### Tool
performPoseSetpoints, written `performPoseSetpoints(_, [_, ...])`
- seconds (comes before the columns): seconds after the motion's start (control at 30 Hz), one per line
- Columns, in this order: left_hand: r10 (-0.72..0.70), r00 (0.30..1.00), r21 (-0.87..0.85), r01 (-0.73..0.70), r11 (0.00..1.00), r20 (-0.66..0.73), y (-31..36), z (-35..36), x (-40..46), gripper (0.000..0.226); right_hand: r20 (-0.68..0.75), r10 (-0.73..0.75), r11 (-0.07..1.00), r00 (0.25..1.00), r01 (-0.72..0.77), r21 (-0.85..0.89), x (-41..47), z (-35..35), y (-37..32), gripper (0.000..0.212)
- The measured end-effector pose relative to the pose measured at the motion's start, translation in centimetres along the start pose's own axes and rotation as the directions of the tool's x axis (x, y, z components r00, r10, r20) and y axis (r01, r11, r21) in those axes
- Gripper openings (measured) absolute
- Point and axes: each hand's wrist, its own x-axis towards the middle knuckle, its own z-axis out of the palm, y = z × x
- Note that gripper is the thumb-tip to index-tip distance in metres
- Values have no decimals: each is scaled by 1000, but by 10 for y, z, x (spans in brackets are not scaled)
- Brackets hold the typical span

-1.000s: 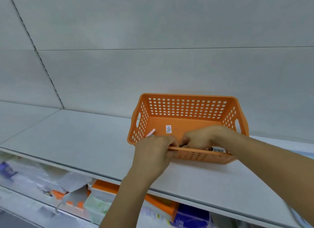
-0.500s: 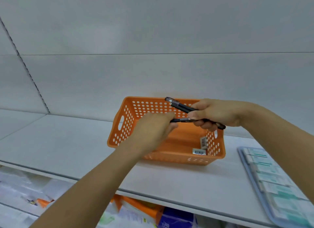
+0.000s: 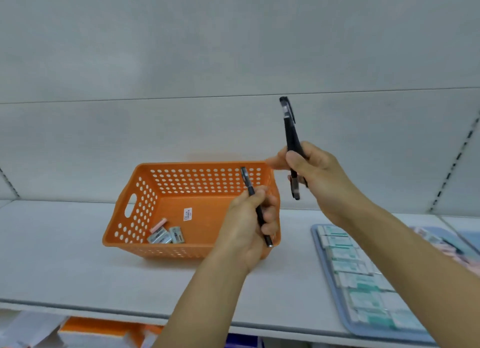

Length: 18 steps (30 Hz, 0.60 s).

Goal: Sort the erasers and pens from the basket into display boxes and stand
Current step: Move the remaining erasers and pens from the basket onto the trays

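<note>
Head view: pen (image 3: 291, 129) between right fingers (image 3: 294, 159)

Two black pens (image 3: 291, 137) (image 3: 255, 207) held near-upright over the orange basket (image 3: 135, 217), where perhaps four erasers (image 3: 166, 234) lie.

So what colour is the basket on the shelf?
Orange, with round perforations in its walls: basket, head view.

Bright, even light with soft shadows and no glare. Wide-angle bending curves the shelf (image 3: 65, 256) toward 3 and 9 o'clock; edges at 5 o'clock blur.
</note>
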Motion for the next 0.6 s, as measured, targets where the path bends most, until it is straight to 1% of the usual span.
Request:
performPoseSetpoints(0.07, [-99,994,-70,102,992,49,-10,12,0,24,17,-95,993,995,96,-64,-5,-6,0,16])
performPoseSetpoints(0.13, [-172,977,-85,183,979,124,-14,25,3,42,95,-107,992,990,113,-60,-11,-10,-1,20])
performPoseSetpoints(0.17, [-193,969,-94,209,973,153,-15,31,6,45,146,-108,991,983,119,-64,-14,-11,1,22])
performPoseSetpoints(0.2, [-211,964,-104,229,968,165,-15,36,8,43,185,-118,987,976,135,-83,-17,-14,3,25])
performPoseSetpoints(0.27, [-253,954,-137,275,952,161,-17,42,13,33,240,-162,962,957,207,-178,-20,-24,7,33])
performPoseSetpoints(0.33, [-284,944,-201,314,928,166,-19,46,17,29,301,-213,895,930,309,-322,-24,-36,12,35])
performPoseSetpoints(0.37, [-281,946,-222,312,924,162,-20,47,19,30,312,-239,860,920,350,-372,-26,-41,15,39])
performPoseSetpoints(0.4, [-262,956,-225,287,931,135,-19,49,22,31,290,-269,849,918,368,-379,-29,-46,19,42])
performPoseSetpoints(0.43, [-226,970,-219,239,946,86,-18,50,26,31,221,-283,869,933,347,-352,-34,-49,20,39])
performPoseSetpoints(0.5, [-117,993,-185,110,976,-26,-15,54,36,27,0,-268,933,963,260,-250,-40,-54,20,23])
performPoseSetpoints(0.53, [-66,996,-142,57,988,-60,-16,56,40,25,-99,-258,947,961,231,-222,-40,-57,20,19])
performPoseSetpoints(0.57, [-26,997,-79,21,997,-70,-17,60,42,23,-164,-247,953,955,208,-222,-41,-60,20,16])
performPoseSetpoints(0.6, [0,998,-12,-1,1000,-60,-20,63,43,20,-194,-220,958,956,174,-228,-41,-64,21,17])
